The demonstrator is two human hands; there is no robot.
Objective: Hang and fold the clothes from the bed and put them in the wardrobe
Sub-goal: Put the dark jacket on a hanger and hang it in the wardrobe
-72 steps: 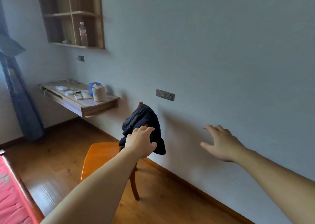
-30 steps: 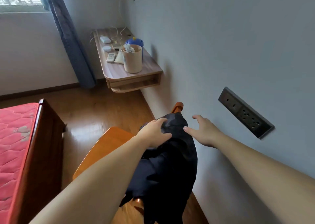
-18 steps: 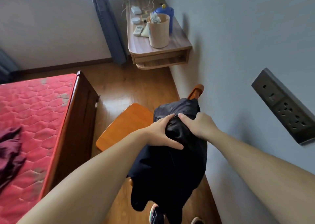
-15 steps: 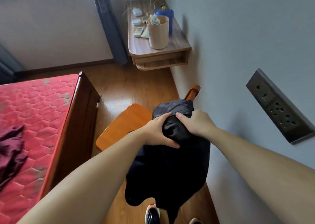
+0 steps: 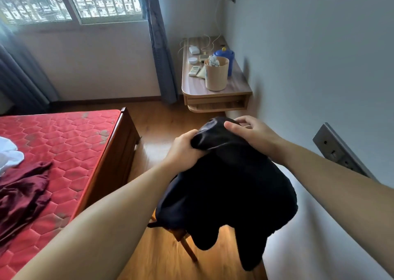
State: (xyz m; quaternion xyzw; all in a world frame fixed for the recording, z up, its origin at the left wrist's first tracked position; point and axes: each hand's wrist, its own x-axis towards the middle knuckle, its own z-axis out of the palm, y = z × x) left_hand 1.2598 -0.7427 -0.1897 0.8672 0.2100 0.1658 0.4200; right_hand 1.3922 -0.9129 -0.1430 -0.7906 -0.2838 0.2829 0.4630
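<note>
Here, far left of both grips, on the red quilted mattress of the bed [image 5: 70, 134]: a crumpled white cloth [image 5: 8, 154] and a rumpled maroon garment [image 5: 21, 194], waiting their turn. Nearer, the left hand [image 5: 183, 149], fingers curled tight around a bunched top fold of the dark navy fabric garment [image 5: 223, 183]. Just right of that, touching the same bunch, the right hand [image 5: 253, 134], thumb and fingers pinching the cloth's upper edge. Held from the top by both grips, probably so the rest hangs free and can be shaken out or carried off. Below the grips, only a leg and seat edge of the orange wooden chair [image 5: 183, 241] showing under the hanging cloth. Beyond the grips, a wall-mounted wooden worktop [image 5: 236, 87] with a tan round cup [image 5: 216, 75] and a blue jug [image 5: 226, 58].

Against half a second back: garment raised clear of the chair back, now hidden; right grip shifted higher; window now in view.
</note>
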